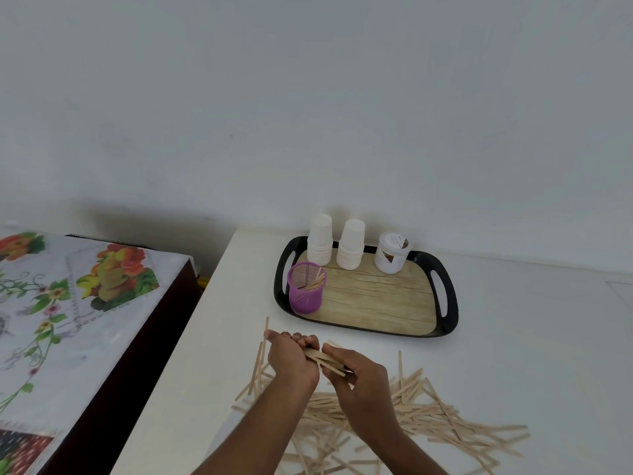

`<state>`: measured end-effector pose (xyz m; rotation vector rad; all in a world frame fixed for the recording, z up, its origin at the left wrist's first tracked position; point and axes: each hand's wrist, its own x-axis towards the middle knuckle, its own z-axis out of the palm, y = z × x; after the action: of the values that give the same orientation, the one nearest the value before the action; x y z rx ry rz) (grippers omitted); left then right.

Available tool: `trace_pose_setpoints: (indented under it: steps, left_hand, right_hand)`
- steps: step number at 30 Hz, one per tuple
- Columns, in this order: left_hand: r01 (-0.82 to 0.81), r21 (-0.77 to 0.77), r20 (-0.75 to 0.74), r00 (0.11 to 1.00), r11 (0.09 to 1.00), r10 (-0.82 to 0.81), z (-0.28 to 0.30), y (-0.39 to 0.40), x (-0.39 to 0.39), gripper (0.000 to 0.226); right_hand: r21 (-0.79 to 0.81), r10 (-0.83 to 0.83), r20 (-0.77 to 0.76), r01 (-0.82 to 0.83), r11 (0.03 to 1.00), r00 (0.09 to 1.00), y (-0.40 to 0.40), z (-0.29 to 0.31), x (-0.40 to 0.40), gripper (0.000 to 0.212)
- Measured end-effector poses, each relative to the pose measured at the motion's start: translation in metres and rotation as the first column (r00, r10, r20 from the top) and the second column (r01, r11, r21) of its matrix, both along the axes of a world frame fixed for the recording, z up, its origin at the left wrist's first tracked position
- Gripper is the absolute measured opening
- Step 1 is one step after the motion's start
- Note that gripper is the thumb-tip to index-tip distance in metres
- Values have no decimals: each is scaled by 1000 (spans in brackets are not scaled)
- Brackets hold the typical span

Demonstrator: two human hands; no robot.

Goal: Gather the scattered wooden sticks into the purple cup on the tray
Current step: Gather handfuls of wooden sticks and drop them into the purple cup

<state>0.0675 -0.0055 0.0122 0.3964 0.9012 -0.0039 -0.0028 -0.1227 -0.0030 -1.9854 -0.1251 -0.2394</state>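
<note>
Fingers of both hands curled round one small bundle of flat pale wooden sticks, just in front of the black oval tray with the wood-grain floor: left hand gripping the bundle's near-left end, right hand pinching its other end between thumb and curled fingers.

Behind the tray, a plain pale wall. Under the tray, a white tabletop. Well to the left of the tray, a lower surface draped in a cloth printed with fruit and flowers.

In front of the tray and beneath the forearms, a wide loose heap of scattered wooden sticks, criss-crossed on the tabletop, a few strays lying off toward the tray's front left corner.

On the tray's front left corner, a purple mesh cup, upright, several sticks leaning inside it. Along the tray's back edge, two stacks of upturned white paper cups side by side, and to their right a white round tub with a printed label.
</note>
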Motion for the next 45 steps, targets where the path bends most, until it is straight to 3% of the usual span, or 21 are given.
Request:
trace_pose_setpoints:
  steps: [6, 13, 18, 25, 28, 32, 35, 36, 38, 39, 41, 45]
  left_hand:
    - [-32, -30, -2, 999, 999, 32, -3, 6, 2, 52]
    - [-51, 15, -19, 998, 999, 51, -4, 12, 5, 49]
    - [-44, 92, -46, 998, 995, 49, -4, 10, 3, 47]
    - [-58, 54, 8, 998, 997, 58, -4, 8, -3, 50]
    - [8, 149, 53, 998, 989, -16, -6, 5, -7, 50]
    - [103, 399, 86, 985, 911, -149, -19, 10, -10, 44]
    - [84, 709, 93, 973, 700, -210, -37, 32, -13, 35]
    - [60, 830, 91, 966, 555, -240, -46, 44, -15, 31]
    - [46, 983, 15, 945, 180, -326, -68, 73, -24, 36]
    - [61, 998, -51, 934, 18, -353, -78, 88, -28, 43]
    - [139, 968, -210, 904, -209, -373, -98, 120, -37, 56]
    - [294, 807, -528, 747, -511, -404, -130, 165, -49, 72]
  right_hand:
    - [149, -23, -122, 41, 988, 992, 3, 2, 3, 28]
    - [232, 79, -252, -19, 973, 964, 4, 2, -3, 50]
    - [232, 55, -263, 8, 973, 963, 10, 3, -4, 32]
    - [287, -21, -285, 106, 952, 958, 5, 3, -2, 18]
    - [243, -67, -290, 141, 960, 955, 3, 3, 1, 18]
    - [218, -102, -314, 177, 960, 944, -1, 11, 11, 18]
    - [198, -131, -295, 195, 961, 946, -4, 23, 27, 16]
    - [189, -144, -275, 200, 961, 951, -6, 27, 36, 16]
    - [137, -164, -205, 194, 971, 965, -8, 36, 58, 16]
    - [90, -166, -159, 182, 979, 973, -9, 41, 70, 15]
    - [-23, -161, -62, 160, 987, 985, -9, 51, 95, 15]
    - [-279, -97, 100, 121, 953, 990, -6, 66, 140, 10]
